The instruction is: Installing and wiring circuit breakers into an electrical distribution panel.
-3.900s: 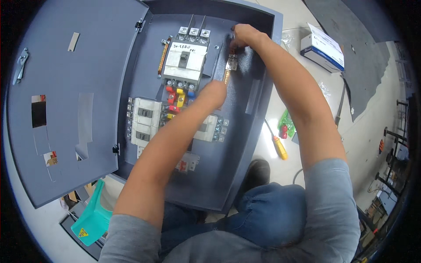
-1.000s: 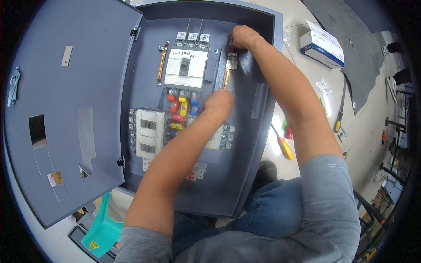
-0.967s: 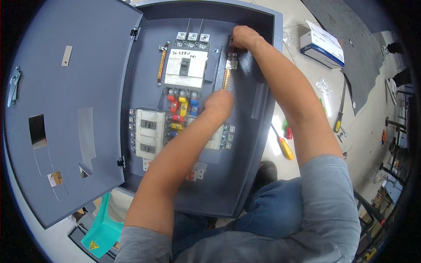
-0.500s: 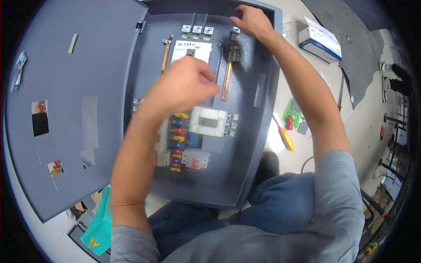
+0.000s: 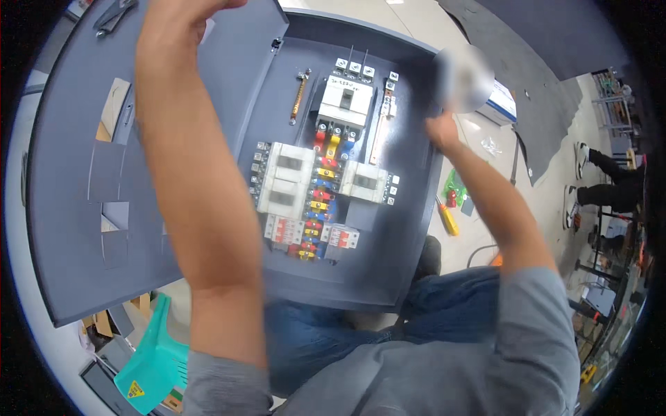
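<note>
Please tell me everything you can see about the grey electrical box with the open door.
The electrical box is grey painted metal and lies open on the person's lap. Its door is swung out to the left, with rectangular cut-outs. Inside sit a white main breaker at the top, two brass bars, white breaker blocks and red, yellow and blue connectors in the middle. The right hand grips its upper right edge; the left hand is raised over the door.

We see our left hand raised at eleven o'clock over the open grey door, our right hand at the electrical cabinet's two-o'clock edge.
</note>
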`<state>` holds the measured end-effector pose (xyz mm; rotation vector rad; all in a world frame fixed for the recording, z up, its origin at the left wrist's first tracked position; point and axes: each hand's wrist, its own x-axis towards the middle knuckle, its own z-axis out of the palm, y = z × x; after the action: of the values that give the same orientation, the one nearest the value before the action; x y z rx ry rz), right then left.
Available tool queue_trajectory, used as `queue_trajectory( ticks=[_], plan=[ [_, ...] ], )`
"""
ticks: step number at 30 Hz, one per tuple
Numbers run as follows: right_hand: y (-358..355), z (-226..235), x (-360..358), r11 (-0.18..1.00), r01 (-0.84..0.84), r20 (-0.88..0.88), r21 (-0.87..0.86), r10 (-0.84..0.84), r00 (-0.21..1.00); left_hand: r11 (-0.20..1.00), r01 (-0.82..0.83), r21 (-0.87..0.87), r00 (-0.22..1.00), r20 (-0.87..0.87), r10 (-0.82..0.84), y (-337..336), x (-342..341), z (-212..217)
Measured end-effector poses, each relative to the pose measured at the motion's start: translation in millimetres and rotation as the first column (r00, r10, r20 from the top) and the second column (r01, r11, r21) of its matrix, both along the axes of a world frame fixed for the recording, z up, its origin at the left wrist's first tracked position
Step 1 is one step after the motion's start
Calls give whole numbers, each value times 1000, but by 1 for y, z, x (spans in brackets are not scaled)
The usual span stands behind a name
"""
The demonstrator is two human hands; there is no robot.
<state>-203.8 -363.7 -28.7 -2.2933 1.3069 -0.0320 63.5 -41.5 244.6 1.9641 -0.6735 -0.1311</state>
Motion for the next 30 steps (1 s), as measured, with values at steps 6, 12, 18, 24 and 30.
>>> queue_trajectory(
  ticks=[6,12,18,24,30],
  plan=[
    [0,-21,-2,994,96,171,-60,-85,982,933,-161,-323,984,24,178,46,-53,47],
    [-18,-37,-14,975,75,88,-209,-57,994,936,-185,-300,904,322,282,58,-63,47],
    [-41,-53,-13,892,-307,-400,-333,162,902,995,-95,-38,834,542,100,69,-65,49],
    [-100,-60,-36,991,-78,-270,105,104,957,1000,10,2,651,759,-8,28,-71,31],
    [-21,73,-40,861,-16,-90,509,72,993,989,106,100,977,176,-122,17,-96,5]
  ],
)
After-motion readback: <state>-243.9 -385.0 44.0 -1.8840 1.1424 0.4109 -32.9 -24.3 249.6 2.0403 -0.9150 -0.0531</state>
